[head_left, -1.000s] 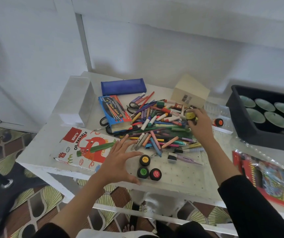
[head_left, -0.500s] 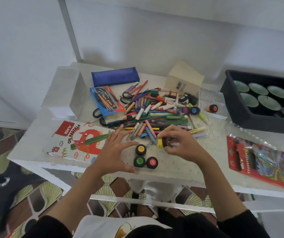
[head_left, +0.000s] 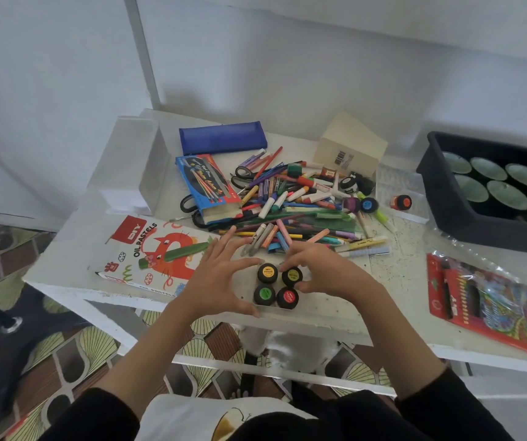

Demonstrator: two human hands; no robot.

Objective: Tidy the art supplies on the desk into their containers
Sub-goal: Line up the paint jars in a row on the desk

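Entry: yellow pot [head_left: 292, 276], near edge of worktop [head_left: 399, 281]. My right hand [head_left: 325, 275] pinches it; left hand [head_left: 214, 281] splayed alongside. Best seated level beside orange pot [head_left: 267, 272].

Both forearms, bare below dark sleeves, rise across the bench's near edge and converge just inside the middle of that edge. The left hand [head_left: 220, 278] lies palm down, its fingers spread and nearly straight, with the thumb stretched out toward the right. The right hand [head_left: 322, 272] is curled, forefinger and thumb pinching a yellow-lidded jar [head_left: 292, 276] from its right side.
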